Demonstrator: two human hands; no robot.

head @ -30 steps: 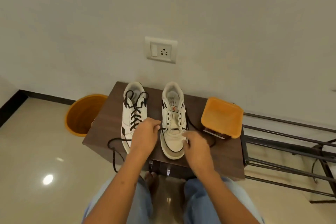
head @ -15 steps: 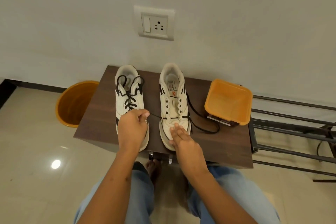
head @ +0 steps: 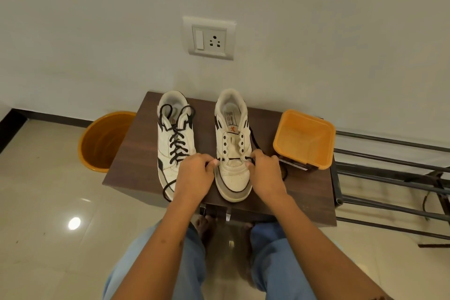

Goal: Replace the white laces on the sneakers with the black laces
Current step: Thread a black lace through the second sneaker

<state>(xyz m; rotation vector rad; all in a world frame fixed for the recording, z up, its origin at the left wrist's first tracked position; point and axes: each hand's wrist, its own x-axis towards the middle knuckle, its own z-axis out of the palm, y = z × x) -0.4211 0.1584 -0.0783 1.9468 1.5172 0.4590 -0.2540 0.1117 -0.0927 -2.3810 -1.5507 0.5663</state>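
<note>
Two white sneakers stand side by side on a dark wooden table, toes toward me. The left sneaker is laced up with a black lace. The right sneaker has a black lace running only through its lowest pair of eyelets. My left hand pinches the lace's left end beside the shoe. My right hand pinches the right end at the other side, and the rest of that end trails along the shoe's right side.
An orange square tub stands on the table's right part. An orange bucket sits on the floor at the left. A metal rack lies to the right. A wall socket is above the table.
My right hand left the toe of the right sneaker and took the lace's right end. My left hand moved closer to the shoe. The camera shifted.
</note>
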